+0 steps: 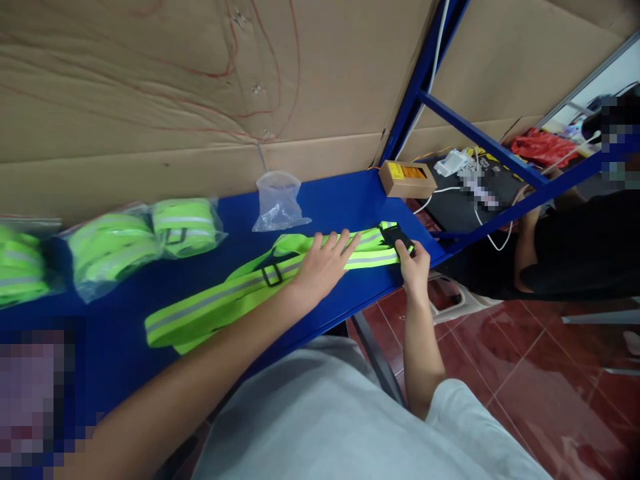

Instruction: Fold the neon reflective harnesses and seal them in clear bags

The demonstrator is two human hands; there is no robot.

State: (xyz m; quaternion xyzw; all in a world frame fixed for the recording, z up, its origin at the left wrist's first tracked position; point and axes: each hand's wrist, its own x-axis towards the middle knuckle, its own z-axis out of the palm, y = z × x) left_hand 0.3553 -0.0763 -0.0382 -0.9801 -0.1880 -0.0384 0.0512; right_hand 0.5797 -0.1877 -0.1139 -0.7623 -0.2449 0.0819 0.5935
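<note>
A neon-yellow reflective strap (pixel 200 312) with grey stripes lies stretched along the blue table, doubled into long loops. My left hand (pixel 325 262) rests on it with fingers spread out flat, just right of a black slide buckle (pixel 272 275). At the strap's right end sits a black patch (pixel 396 237), perhaps a buckle or joining piece. My right hand (pixel 414 264) pinches that black piece at its edge, thumb on top. The fingers underneath are partly hidden.
Bagged rolled straps (pixel 184 227) stand at the table's left and back. A clear plastic bag (pixel 279 200) lies behind my left hand. A cardboard box (pixel 407 179) sits at the right corner, by a blue frame post (pixel 425 80). Another person's arm (pixel 526 247) is beyond it.
</note>
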